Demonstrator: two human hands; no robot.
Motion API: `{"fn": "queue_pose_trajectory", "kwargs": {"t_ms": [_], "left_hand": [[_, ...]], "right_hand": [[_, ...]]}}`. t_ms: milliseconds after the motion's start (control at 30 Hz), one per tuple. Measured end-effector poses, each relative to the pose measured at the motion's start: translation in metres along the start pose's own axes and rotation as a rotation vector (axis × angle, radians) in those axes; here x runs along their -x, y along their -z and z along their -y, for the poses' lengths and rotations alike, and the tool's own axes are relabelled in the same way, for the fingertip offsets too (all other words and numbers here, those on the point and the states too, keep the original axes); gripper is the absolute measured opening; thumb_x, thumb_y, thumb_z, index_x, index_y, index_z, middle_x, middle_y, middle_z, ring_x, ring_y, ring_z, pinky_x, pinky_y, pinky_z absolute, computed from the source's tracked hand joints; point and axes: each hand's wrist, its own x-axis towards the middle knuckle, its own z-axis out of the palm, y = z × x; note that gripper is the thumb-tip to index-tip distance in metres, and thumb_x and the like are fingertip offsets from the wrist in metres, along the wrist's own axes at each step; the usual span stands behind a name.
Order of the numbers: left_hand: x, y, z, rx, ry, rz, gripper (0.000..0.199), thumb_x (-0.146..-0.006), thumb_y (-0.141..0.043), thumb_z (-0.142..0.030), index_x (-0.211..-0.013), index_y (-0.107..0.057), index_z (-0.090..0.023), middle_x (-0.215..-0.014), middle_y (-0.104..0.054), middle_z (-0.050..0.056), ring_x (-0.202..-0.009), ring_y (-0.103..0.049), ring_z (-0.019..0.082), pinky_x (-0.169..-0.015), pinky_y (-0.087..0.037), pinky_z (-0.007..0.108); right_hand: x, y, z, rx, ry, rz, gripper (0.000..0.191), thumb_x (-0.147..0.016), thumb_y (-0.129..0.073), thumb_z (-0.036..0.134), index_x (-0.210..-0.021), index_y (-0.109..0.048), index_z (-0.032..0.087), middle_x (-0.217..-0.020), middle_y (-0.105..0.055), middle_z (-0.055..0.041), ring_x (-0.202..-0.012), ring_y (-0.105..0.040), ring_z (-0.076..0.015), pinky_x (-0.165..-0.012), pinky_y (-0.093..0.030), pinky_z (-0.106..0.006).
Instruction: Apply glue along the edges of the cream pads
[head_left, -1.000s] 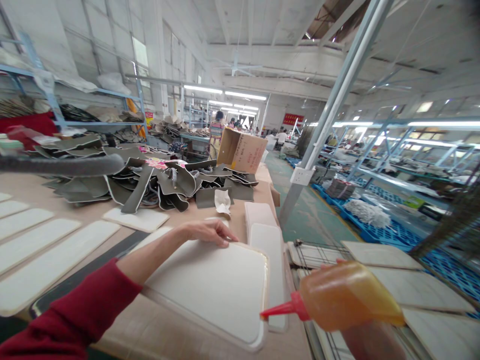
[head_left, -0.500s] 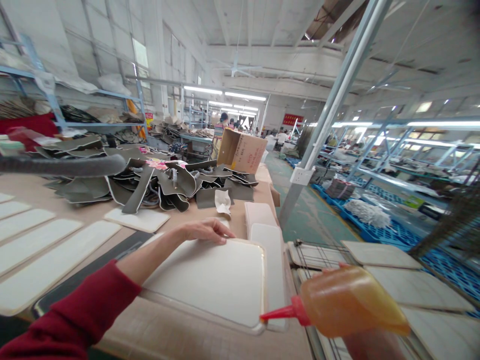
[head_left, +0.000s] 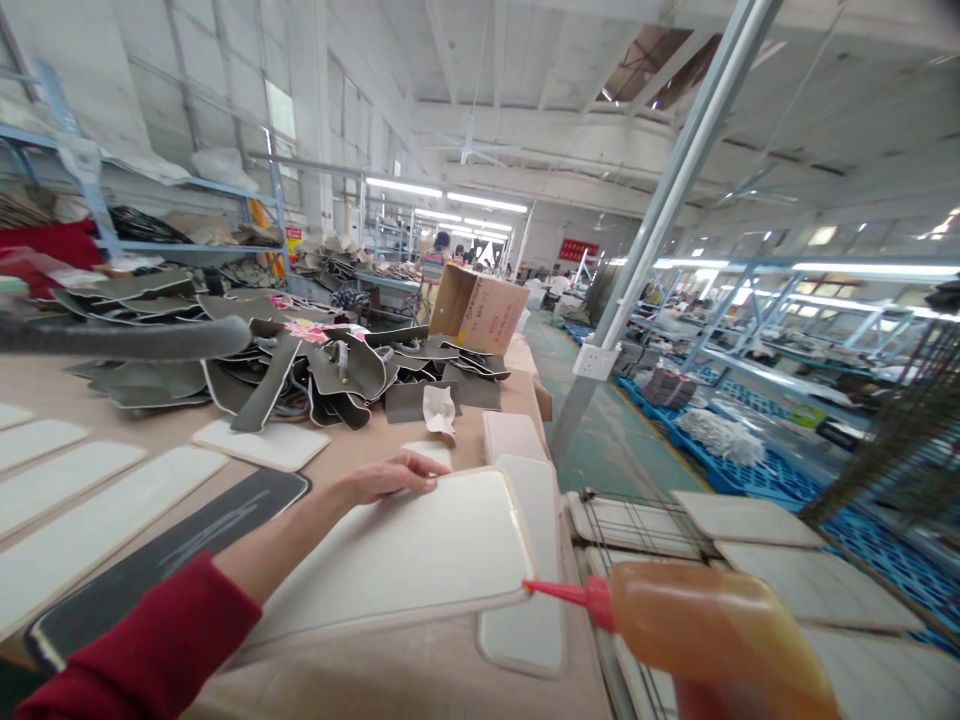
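Observation:
A white rounded panel [head_left: 405, 560] lies tilted before me, a shiny line of glue along its right edge. My left hand [head_left: 394, 475] grips its far edge, thumb and fingers closed on it. On the right, an amber glue bottle [head_left: 712, 620] with a red nozzle is held on its side. The nozzle tip touches the panel's near right corner. Mostly hidden behind the bottle, my right hand [head_left: 712, 700] is wrapped round it, blurred at the bottom edge. Under the panel's right side are more pale panels [head_left: 525, 640].
White panels [head_left: 112, 535] lie in a row at left beside a black panel [head_left: 180, 550]. Grey-green cut pieces [head_left: 352, 370] are heaped behind, near a cardboard box [head_left: 480, 310]. At right stand a metal post [head_left: 596, 360] and a rack with panels [head_left: 780, 580]. A person [head_left: 435, 265] is far off.
The panel has turned and its near right corner has risen. The glue bottle's nozzle has moved up with that corner. My left hand has shifted slightly left, still on the far edge.

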Motion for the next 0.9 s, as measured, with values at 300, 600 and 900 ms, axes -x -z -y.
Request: {"fn": "queue_pose_trajectory", "kwargs": {"t_ms": [300, 600, 900], "left_hand": [[-0.001, -0.013, 0.02, 0.211, 0.025, -0.074, 0.059, -0.058, -0.079, -0.034, -0.112, -0.066, -0.016, -0.09, -0.072, 0.006, -0.074, -0.063, 0.016, -0.07, -0.047, 0.025], [-0.006, -0.017, 0.035, 0.294, 0.003, -0.1, 0.059, -0.059, -0.079, -0.035, -0.113, -0.065, -0.017, -0.091, -0.072, 0.005, -0.077, -0.064, 0.016, -0.072, -0.048, 0.024], [-0.004, -0.018, 0.038, 0.322, -0.001, -0.095, 0.057, -0.062, -0.077, -0.037, -0.114, -0.064, -0.018, -0.088, -0.072, 0.005, -0.078, -0.064, 0.017, -0.072, -0.049, 0.025]], "right_hand": [[0.008, -0.018, 0.023, 0.01, 0.063, -0.091, 0.038, -0.086, -0.057, 0.041, -0.117, -0.051, 0.019, -0.115, -0.053, -0.0082, -0.097, -0.055, -0.0224, -0.077, -0.05, -0.042], [0.007, -0.011, -0.022, -0.034, 0.112, -0.144, 0.037, -0.075, -0.066, 0.051, -0.097, -0.058, 0.023, -0.09, -0.059, -0.0032, -0.08, -0.058, -0.0219, -0.067, -0.053, -0.042], [0.019, -0.033, 0.015, -0.023, 0.042, -0.099, 0.04, -0.085, -0.058, 0.039, -0.118, -0.049, 0.018, -0.113, -0.053, -0.0085, -0.095, -0.055, -0.0228, -0.075, -0.051, -0.043]]}}
